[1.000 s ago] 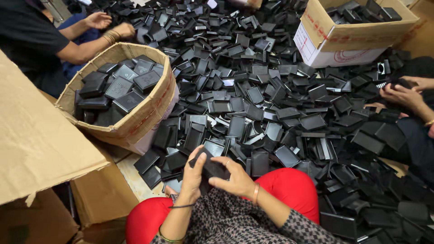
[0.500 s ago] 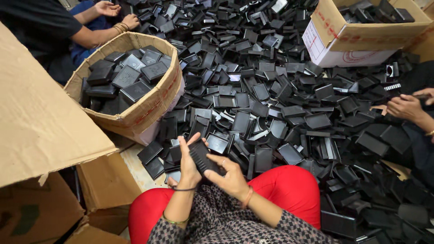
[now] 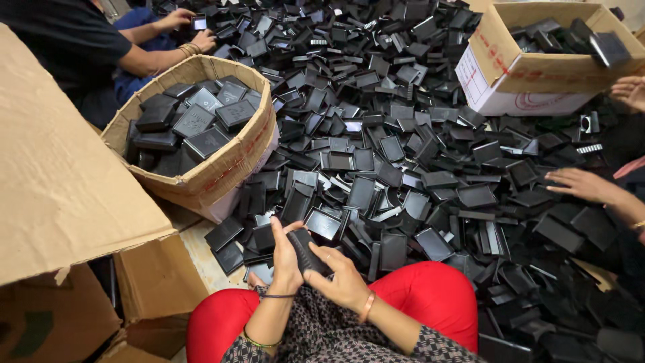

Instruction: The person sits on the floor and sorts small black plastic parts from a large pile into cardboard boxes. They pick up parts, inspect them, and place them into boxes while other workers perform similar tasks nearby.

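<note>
Flat matte black plastic case (image 3: 308, 251)

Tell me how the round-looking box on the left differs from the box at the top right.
The left cardboard box has bulged into a rounded, basket-like shape; the top-right cardboard box keeps straight, square sides. The left one is plain brown outside with a red-marked rim; the top-right one shows a white side panel with red marks. The left one sits at the pile's edge, the other farther back. Both are open and hold flat black plastic pieces.
</note>
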The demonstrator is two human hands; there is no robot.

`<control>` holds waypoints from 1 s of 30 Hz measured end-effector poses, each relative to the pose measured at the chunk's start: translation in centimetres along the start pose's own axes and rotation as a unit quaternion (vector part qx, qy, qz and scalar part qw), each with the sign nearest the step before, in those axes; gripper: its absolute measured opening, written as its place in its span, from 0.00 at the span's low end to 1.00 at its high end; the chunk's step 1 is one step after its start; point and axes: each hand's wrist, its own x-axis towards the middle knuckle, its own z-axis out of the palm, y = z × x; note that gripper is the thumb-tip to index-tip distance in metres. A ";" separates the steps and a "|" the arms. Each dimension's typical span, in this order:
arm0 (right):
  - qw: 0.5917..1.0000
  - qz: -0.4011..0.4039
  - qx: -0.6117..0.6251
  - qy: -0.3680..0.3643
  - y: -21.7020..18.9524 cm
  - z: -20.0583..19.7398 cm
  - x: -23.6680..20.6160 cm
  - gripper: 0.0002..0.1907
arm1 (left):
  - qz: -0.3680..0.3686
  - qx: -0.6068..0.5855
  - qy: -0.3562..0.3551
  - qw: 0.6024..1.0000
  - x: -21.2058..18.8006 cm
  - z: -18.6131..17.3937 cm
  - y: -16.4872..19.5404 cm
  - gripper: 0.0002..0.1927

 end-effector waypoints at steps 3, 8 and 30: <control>0.994 -0.087 -0.059 -0.019 0.1 -0.7 0.5 0.39 | -0.088 -0.109 0.050 0.989 0.9 -0.2 0.3 0.36; 0.994 0.052 -0.071 0.062 2.0 -1.3 1.5 0.23 | 0.002 -0.008 -0.038 0.999 1.0 0.2 1.0 0.29; 0.981 0.122 -0.124 0.086 14.7 -7.7 3.5 0.10 | 0.617 0.539 0.038 0.572 10.0 0.7 11.5 0.26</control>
